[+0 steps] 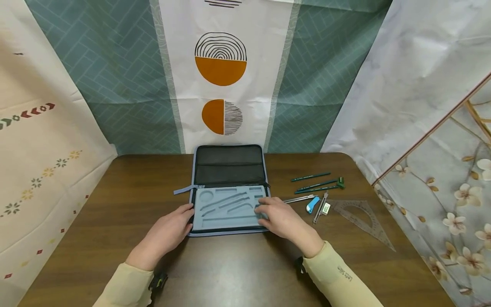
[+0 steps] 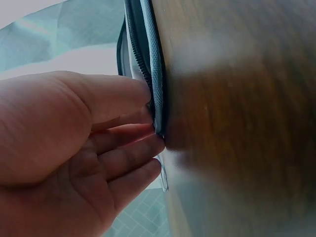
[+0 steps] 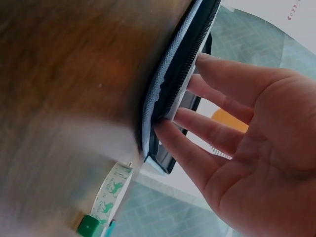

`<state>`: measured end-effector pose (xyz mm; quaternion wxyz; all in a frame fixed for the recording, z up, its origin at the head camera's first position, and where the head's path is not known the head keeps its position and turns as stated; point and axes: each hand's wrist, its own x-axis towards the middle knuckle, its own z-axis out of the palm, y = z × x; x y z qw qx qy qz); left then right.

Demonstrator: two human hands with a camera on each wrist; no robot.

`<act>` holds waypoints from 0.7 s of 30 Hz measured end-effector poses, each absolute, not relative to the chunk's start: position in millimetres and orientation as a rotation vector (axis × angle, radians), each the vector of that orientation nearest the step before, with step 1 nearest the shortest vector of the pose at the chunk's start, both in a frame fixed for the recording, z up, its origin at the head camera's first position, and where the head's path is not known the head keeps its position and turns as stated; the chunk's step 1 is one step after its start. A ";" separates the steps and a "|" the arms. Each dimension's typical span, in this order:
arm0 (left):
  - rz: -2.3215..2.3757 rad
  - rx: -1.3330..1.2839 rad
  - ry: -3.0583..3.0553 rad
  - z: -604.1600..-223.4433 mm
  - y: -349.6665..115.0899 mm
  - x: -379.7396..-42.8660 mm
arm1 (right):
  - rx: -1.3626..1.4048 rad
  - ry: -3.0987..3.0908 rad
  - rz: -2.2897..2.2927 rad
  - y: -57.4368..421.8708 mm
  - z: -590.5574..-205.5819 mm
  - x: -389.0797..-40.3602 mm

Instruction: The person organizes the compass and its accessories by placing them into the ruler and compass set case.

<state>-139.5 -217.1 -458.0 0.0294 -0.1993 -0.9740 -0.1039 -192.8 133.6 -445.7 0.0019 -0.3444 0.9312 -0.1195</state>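
Note:
An unzipped blue case point(image 1: 228, 233) lies spread on the table, its dark mesh lid point(image 1: 229, 170) folded back. Inside its near half sits a light blue foam insert point(image 1: 226, 222) with moulded hollows shaped for tools. My left hand point(image 1: 170, 228) holds the case's left edge between thumb and fingers; in the left wrist view they meet at the zipped rim point(image 2: 157, 84). At the right side my right hand point(image 1: 281, 216) touches the insert and rim with extended, spread fingers. Some fingertips are hidden behind the rim point(image 3: 160, 94) in the right wrist view.
Right of the case lie green pencils point(image 1: 310, 176), a green sharpener point(image 1: 340, 182), metal compasses point(image 1: 320, 208), a blue cutter point(image 1: 312, 204), a white eraser point(image 1: 325, 209) and a clear set square point(image 1: 362, 217). A zip strap point(image 1: 184, 189) sticks out left.

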 end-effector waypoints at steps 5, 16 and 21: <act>-0.318 -0.614 -2.985 -459.1 -214.7 -140.9 | -1.094 2.884 -0.392 138.0 -442.7 -195.5; -0.373 -0.591 -2.990 -458.0 -214.5 -140.4 | -0.969 2.635 -0.627 165.4 -433.7 -208.8; -0.370 -0.598 -3.019 -457.1 -214.8 -139.7 | -0.912 2.706 -0.688 184.3 -423.1 -206.1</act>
